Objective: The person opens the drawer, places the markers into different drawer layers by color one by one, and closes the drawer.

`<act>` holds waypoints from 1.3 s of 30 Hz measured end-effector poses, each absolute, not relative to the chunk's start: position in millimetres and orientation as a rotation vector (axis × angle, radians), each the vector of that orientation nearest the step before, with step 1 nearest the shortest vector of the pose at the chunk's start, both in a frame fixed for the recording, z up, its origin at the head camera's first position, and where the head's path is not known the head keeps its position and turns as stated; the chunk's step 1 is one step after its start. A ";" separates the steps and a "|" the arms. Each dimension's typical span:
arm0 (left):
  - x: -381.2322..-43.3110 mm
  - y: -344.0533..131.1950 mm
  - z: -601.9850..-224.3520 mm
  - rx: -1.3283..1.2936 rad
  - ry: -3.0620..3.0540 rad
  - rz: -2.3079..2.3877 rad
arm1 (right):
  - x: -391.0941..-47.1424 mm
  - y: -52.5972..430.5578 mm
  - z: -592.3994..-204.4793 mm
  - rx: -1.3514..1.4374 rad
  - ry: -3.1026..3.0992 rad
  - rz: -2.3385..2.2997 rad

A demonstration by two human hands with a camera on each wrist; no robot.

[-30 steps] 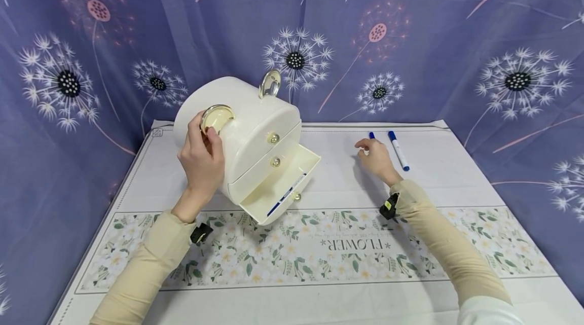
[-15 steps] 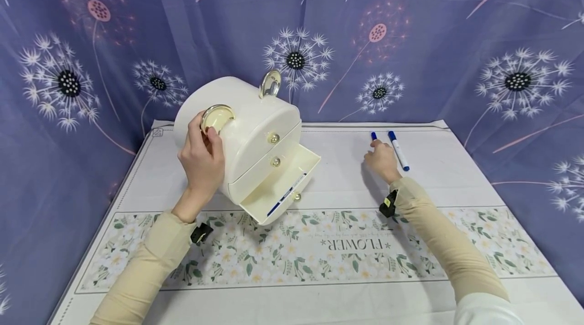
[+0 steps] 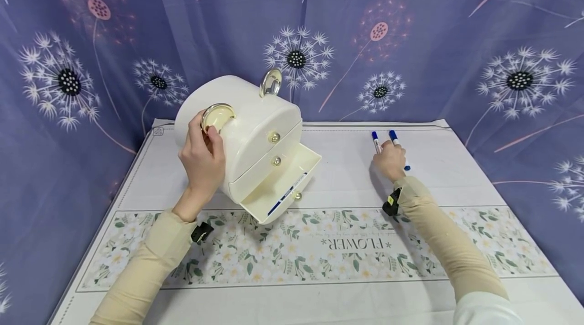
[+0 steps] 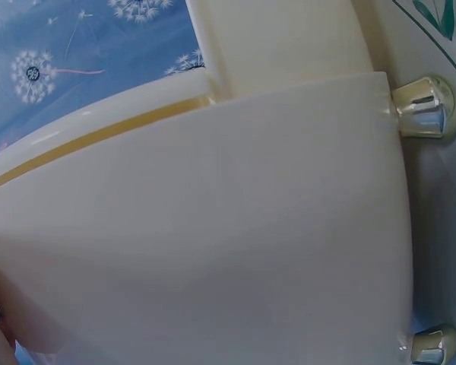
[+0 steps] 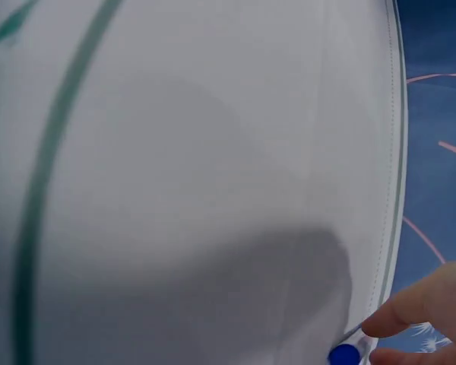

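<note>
A white rounded drawer box [image 3: 255,112] with metallic-rimmed ears tilts on the table in the head view. My left hand [image 3: 203,155] grips its near ear [image 3: 218,117]. The lowest drawer [image 3: 274,193] stands pulled out, with a blue-and-white pen [image 3: 286,194] lying inside. My right hand [image 3: 390,160] reaches over the right marker [image 3: 394,137], its fingers on either side of the barrel. In the right wrist view, the marker's blue end [image 5: 344,354] shows by the fingertips. Just left of that hand lies another marker [image 3: 375,140], its lower part hidden.
The white table cover [image 3: 337,178] carries a flowered strip [image 3: 292,259] along its front part. A purple curtain [image 3: 337,86] with dandelion prints surrounds the table's back and sides. Gold knobs [image 4: 428,108] stick out from the drawer fronts.
My right hand has shifted right, from over the left marker to the right one, uncovering more of the left marker. My left hand and the drawer box have stayed put.
</note>
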State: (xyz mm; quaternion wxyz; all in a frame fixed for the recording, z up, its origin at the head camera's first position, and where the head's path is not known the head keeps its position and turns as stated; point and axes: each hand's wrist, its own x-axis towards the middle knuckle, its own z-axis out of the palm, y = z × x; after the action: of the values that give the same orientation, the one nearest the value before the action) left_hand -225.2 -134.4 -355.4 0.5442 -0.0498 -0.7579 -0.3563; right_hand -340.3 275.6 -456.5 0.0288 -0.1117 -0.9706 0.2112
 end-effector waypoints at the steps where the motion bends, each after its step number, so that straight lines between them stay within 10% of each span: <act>1: -225.1 -134.3 -355.2 -0.120 -1.798 -0.847 | -340.2 276.6 -457.4 -0.345 -3.006 0.641; 39: -225.0 -135.6 -355.5 -0.130 -1.808 -0.846 | -331.5 274.6 -450.9 -0.188 -2.964 0.615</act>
State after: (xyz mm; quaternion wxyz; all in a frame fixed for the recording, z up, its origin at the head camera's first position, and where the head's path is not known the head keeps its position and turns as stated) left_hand -225.0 -135.6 -355.5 0.5403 -0.0547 -0.7606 -0.3558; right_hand -331.5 274.6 -450.9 0.0541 -0.0620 -0.9758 0.2026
